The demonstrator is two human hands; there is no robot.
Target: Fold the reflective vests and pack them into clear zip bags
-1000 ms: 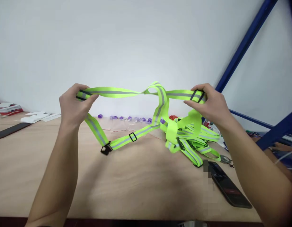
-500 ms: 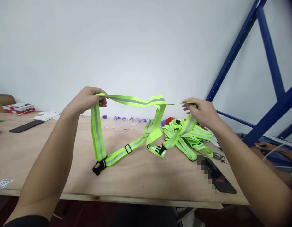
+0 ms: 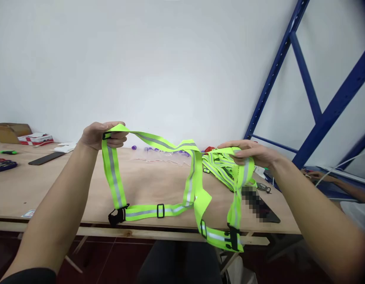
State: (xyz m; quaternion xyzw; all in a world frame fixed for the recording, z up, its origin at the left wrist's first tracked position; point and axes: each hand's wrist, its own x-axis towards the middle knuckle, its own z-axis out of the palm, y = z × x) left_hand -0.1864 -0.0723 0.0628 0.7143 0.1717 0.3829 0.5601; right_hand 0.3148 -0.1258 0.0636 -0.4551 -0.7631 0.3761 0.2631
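Observation:
I hold a neon-yellow reflective strap harness (image 3: 159, 211) stretched between both hands above the wooden table (image 3: 52, 189). My left hand (image 3: 101, 135) pinches one upper corner of it, near a black slider. My right hand (image 3: 249, 154) grips the other upper corner, where the strap folds over my fingers. Grey reflective bands run along the straps. A black buckle (image 3: 116, 216) hangs at the lower left, and a second black buckle (image 3: 232, 238) dangles past the table's front edge at the lower right.
A pile of the same yellow harnesses (image 3: 219, 165) lies behind my right hand. A dark phone (image 3: 259, 205) rests beside it. Purple small parts (image 3: 159, 149) line the back. A flat black bar (image 3: 46, 158) and a red-white box (image 3: 34, 139) sit far left; blue racking (image 3: 315, 110) and another person's hand (image 3: 315, 174) right.
I have drawn the harness toward me and lowered it; its right loop now hangs over the table's front edge. The view has pulled back from the table.

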